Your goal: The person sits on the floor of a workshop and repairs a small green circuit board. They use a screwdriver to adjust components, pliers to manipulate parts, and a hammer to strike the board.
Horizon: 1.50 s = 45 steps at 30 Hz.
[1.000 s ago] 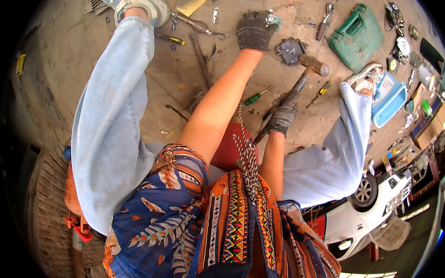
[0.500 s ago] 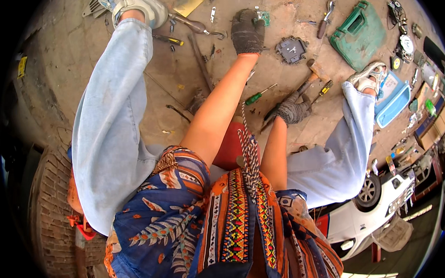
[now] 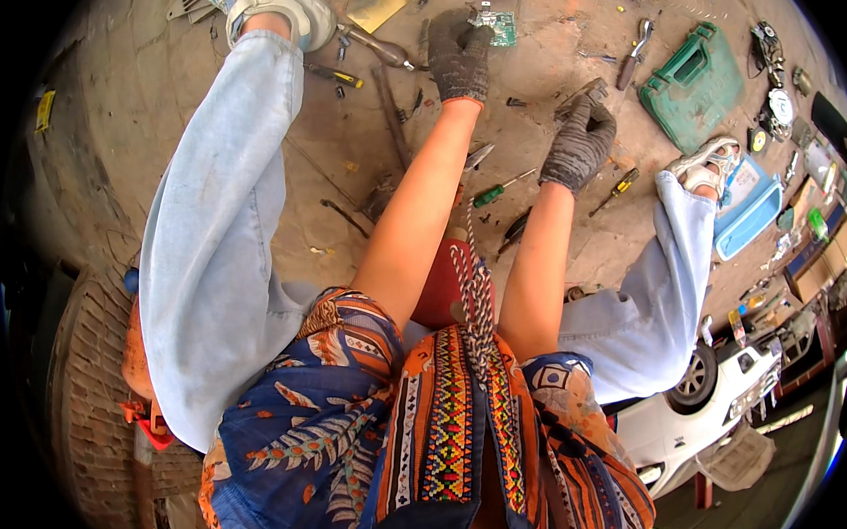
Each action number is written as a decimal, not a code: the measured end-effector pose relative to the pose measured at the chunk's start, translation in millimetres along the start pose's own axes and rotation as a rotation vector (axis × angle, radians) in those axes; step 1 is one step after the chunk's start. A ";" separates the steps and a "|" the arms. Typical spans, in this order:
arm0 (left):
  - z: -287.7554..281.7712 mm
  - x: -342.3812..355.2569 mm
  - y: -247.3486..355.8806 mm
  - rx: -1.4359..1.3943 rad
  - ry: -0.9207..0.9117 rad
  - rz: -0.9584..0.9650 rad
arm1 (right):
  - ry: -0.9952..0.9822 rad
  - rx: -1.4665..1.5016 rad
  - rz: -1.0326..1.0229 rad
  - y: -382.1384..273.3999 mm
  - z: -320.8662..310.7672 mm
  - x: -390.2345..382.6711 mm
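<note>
My left hand [image 3: 459, 56], in a dark knitted glove, grips a small green circuit board [image 3: 497, 27] by its left edge, above the floor. My right hand [image 3: 579, 147], gloved alike, is closed on a dark grey plastic casing [image 3: 583, 91]; the casing is tilted, so its face hardly shows. Between my forearms lies a green-handled screwdriver [image 3: 489, 195], with pliers [image 3: 479, 156] partly behind my left forearm. A yellow-and-black screwdriver [image 3: 620, 184] rests to the right of my right wrist.
A green plastic case [image 3: 693, 87] and a ratchet wrench [image 3: 633, 59] lie at the far right. Beside my right shoe stands a blue tray [image 3: 752, 215]. Near my left shoe are another screwdriver [image 3: 335, 76] and a wooden-handled tool [image 3: 380, 48]. A toy-sized-looking white car [image 3: 693, 418] stands farther right.
My right hand has moved up and away from the hammer, and has lifted the grey casing off the floor. My left hand has shifted slightly left and up, and more of the circuit board shows.
</note>
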<state>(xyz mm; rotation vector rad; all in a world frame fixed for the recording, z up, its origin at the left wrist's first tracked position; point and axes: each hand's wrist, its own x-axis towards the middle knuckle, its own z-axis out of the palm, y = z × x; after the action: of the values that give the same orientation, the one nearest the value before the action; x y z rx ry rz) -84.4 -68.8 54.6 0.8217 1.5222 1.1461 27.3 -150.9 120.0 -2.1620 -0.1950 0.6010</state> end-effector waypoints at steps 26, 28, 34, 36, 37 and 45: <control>30.2 -7.0 -1.2 0.617 -0.616 0.426 | -0.041 -0.794 0.305 133.8 -120.8 -48.5; 30.2 -3.7 -0.7 0.632 -0.712 0.396 | -0.153 -0.792 0.273 133.6 -125.9 -42.7; 34.1 0.2 6.8 0.813 -0.658 0.450 | -0.183 -0.762 0.335 94.5 -111.1 -50.3; 34.4 1.4 10.4 0.886 -0.688 0.388 | -0.207 -0.890 0.354 81.6 -104.3 -53.7; 33.8 -1.5 13.9 0.864 -0.662 0.358 | -0.088 -0.535 0.391 92.9 -106.1 -52.0; 31.5 -30.1 -7.4 0.819 -0.527 0.372 | -0.083 -0.670 0.438 113.3 -104.5 -24.9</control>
<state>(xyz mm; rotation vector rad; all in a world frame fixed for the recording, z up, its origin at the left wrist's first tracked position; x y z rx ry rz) -46.0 -90.6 56.2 1.8537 1.3915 0.4329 48.2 -303.4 93.7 -2.8611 0.0510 0.9779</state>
